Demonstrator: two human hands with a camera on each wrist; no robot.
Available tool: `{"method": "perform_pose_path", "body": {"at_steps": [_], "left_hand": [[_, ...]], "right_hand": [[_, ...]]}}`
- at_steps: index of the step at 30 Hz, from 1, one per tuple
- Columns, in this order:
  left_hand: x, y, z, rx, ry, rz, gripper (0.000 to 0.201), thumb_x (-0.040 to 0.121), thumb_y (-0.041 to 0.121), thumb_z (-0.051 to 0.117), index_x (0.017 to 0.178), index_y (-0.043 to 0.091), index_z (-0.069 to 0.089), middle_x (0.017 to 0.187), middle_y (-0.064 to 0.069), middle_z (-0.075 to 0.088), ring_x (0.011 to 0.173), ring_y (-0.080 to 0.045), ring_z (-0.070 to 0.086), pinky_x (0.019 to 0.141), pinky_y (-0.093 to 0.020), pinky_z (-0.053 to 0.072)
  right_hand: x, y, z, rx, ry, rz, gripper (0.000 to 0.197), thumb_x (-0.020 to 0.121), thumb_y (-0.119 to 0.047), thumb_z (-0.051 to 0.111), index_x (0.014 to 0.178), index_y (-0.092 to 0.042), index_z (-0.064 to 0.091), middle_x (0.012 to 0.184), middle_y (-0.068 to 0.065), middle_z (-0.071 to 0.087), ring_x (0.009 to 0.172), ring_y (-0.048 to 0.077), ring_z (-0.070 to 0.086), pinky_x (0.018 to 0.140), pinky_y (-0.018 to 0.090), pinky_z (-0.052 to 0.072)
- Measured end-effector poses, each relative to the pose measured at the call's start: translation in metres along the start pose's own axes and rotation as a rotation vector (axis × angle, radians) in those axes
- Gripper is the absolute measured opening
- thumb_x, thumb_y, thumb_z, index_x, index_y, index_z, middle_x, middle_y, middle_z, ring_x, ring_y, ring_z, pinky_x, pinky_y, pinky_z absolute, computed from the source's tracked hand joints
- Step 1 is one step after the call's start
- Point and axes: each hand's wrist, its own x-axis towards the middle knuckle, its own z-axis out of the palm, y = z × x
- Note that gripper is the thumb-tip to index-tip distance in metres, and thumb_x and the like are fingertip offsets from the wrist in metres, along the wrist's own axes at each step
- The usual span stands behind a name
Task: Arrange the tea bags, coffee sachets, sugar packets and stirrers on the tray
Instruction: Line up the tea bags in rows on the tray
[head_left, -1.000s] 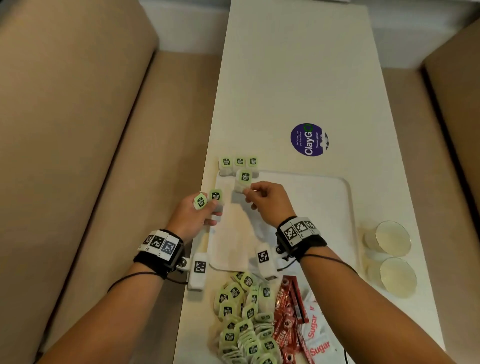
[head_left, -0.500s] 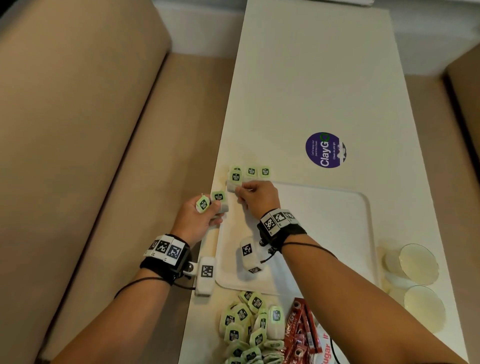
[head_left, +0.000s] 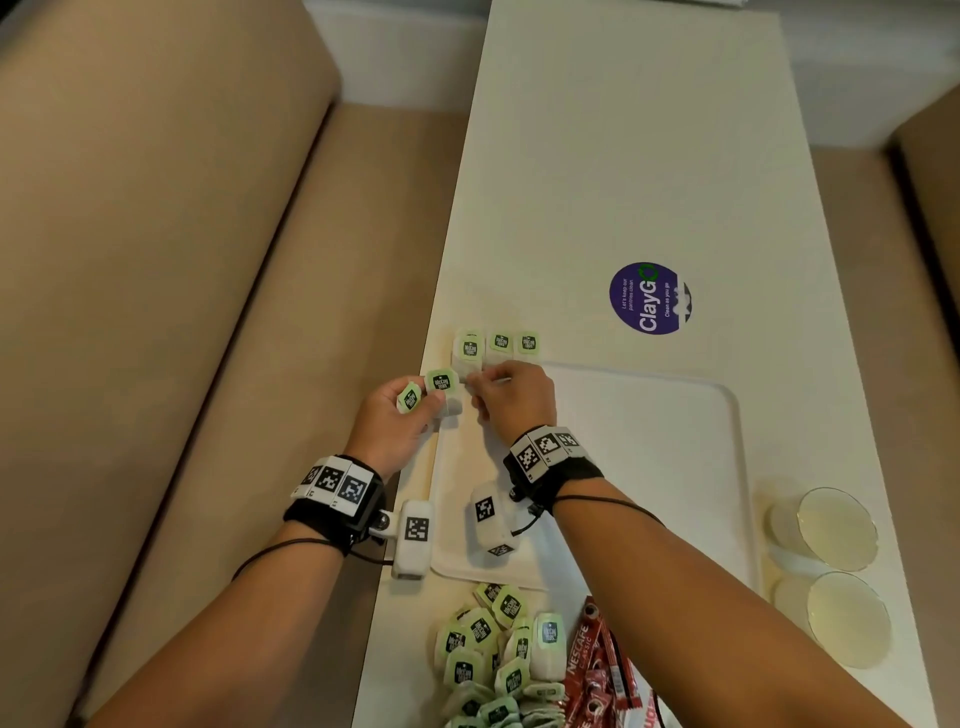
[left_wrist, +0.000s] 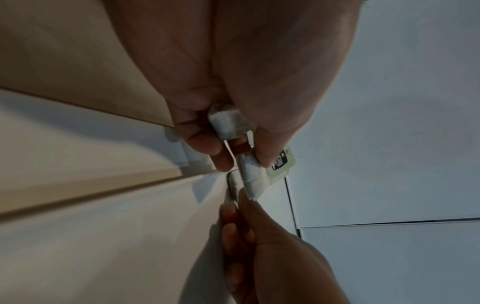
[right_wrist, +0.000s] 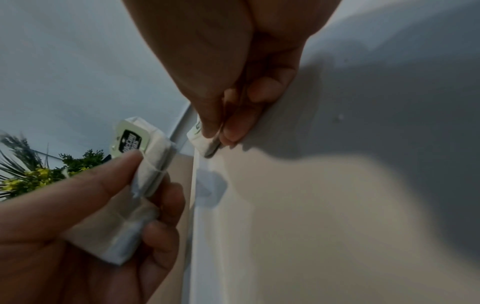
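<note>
Green-tagged loose tea bags (head_left: 493, 654) lie in a pile nearest, beside red coffee sachets (head_left: 597, 670). Farther on is the white tray (head_left: 675, 467). The left hand (head_left: 395, 426) holds two tea bags (head_left: 426, 389) by the tray's edge. The right hand (head_left: 511, 397) pinches a tea bag (head_left: 469, 353) in the row of tea bags (head_left: 514, 344) at the tray's far corner.

Purple round sticker (head_left: 649, 298) sits on the white desk (head_left: 623, 156); two paper cups (head_left: 831, 577) lie at its right edge, tan bench (head_left: 156, 260) alongside left.
</note>
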Motion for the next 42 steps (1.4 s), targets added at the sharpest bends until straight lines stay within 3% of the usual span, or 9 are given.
{"method": "perform_pose_path", "body": {"at_steps": [2, 6, 8, 10, 20, 28, 33, 37, 42], "left_hand": [[0.001, 0.001, 0.000, 0.034, -0.007, 0.029, 0.002, 0.092, 0.022, 0.072, 0.090, 0.021, 0.071, 0.070, 0.016, 0.066, 0.059, 0.003, 0.057, 0.060, -0.016, 0.048], [0.007, 0.002, 0.001, 0.067, -0.013, 0.046, 0.002, 0.091, 0.025, 0.074, 0.091, 0.023, 0.073, 0.077, 0.015, 0.070, 0.068, -0.002, 0.060, 0.068, -0.023, 0.049], [0.009, 0.005, 0.003, 0.076, -0.031, 0.055, 0.001, 0.090, 0.024, 0.075, 0.091, 0.025, 0.074, 0.083, 0.013, 0.073, 0.075, -0.006, 0.064, 0.075, -0.026, 0.053], [0.008, 0.011, 0.008, 0.076, -0.074, 0.072, 0.007, 0.091, 0.019, 0.073, 0.089, 0.025, 0.073, 0.077, 0.014, 0.073, 0.070, 0.000, 0.065, 0.068, -0.016, 0.052], [0.011, 0.019, 0.020, 0.068, -0.114, 0.061, 0.009, 0.090, 0.014, 0.074, 0.090, 0.023, 0.073, 0.074, 0.009, 0.073, 0.064, 0.000, 0.065, 0.061, -0.013, 0.049], [0.018, 0.014, 0.021, 0.022, -0.098, -0.077, 0.016, 0.090, 0.015, 0.074, 0.105, 0.013, 0.070, 0.092, -0.010, 0.077, 0.078, -0.022, 0.073, 0.066, -0.028, 0.054], [0.022, 0.015, 0.023, 0.058, -0.105, -0.082, 0.011, 0.092, 0.009, 0.070, 0.103, 0.009, 0.070, 0.087, -0.017, 0.075, 0.074, -0.025, 0.072, 0.065, -0.031, 0.057], [0.024, 0.017, 0.024, 0.066, -0.123, -0.083, 0.012, 0.092, 0.009, 0.070, 0.104, 0.008, 0.068, 0.085, -0.018, 0.073, 0.073, -0.025, 0.071, 0.065, -0.031, 0.058], [0.022, 0.019, 0.020, 0.035, -0.190, -0.089, 0.031, 0.090, -0.004, 0.067, 0.119, 0.004, 0.060, 0.093, -0.013, 0.074, 0.078, -0.024, 0.068, 0.068, -0.031, 0.057]], "right_hand": [[-0.007, 0.003, -0.005, 0.083, -0.032, -0.036, 0.025, 0.094, -0.033, 0.068, 0.078, -0.015, 0.074, 0.064, 0.003, 0.073, 0.052, 0.015, 0.066, 0.065, 0.043, 0.063], [-0.020, 0.008, -0.020, 0.062, -0.110, -0.136, 0.039, 0.102, -0.039, 0.057, 0.081, -0.012, 0.076, 0.069, 0.000, 0.072, 0.052, 0.000, 0.060, 0.060, 0.017, 0.051], [-0.023, 0.011, -0.027, 0.028, -0.163, -0.178, 0.032, 0.100, -0.039, 0.061, 0.079, -0.021, 0.076, 0.069, -0.008, 0.071, 0.055, -0.003, 0.058, 0.065, 0.019, 0.049], [-0.022, 0.013, -0.031, 0.029, -0.213, -0.209, 0.019, 0.097, -0.035, 0.066, 0.090, -0.025, 0.080, 0.078, -0.013, 0.074, 0.066, -0.006, 0.062, 0.073, 0.021, 0.052], [-0.014, 0.016, -0.037, -0.035, -0.170, -0.155, 0.015, 0.093, -0.029, 0.072, 0.101, -0.019, 0.081, 0.091, -0.006, 0.078, 0.086, 0.005, 0.069, 0.079, 0.019, 0.049], [0.003, 0.013, -0.038, -0.104, 0.035, -0.037, 0.014, 0.091, -0.027, 0.073, 0.089, -0.016, 0.082, 0.081, 0.003, 0.076, 0.080, 0.021, 0.069, 0.072, 0.027, 0.052], [0.010, 0.010, -0.037, -0.169, 0.063, -0.019, 0.013, 0.087, -0.029, 0.076, 0.092, -0.018, 0.082, 0.088, 0.003, 0.078, 0.083, 0.022, 0.070, 0.077, 0.033, 0.059], [0.016, 0.010, -0.032, -0.214, 0.063, 0.003, 0.017, 0.085, -0.037, 0.075, 0.079, -0.022, 0.079, 0.074, -0.002, 0.075, 0.076, 0.021, 0.071, 0.074, 0.038, 0.061], [0.016, 0.009, -0.031, -0.240, 0.090, -0.002, 0.023, 0.085, -0.043, 0.074, 0.079, -0.021, 0.074, 0.075, -0.002, 0.073, 0.078, 0.021, 0.069, 0.072, 0.034, 0.058]]}}
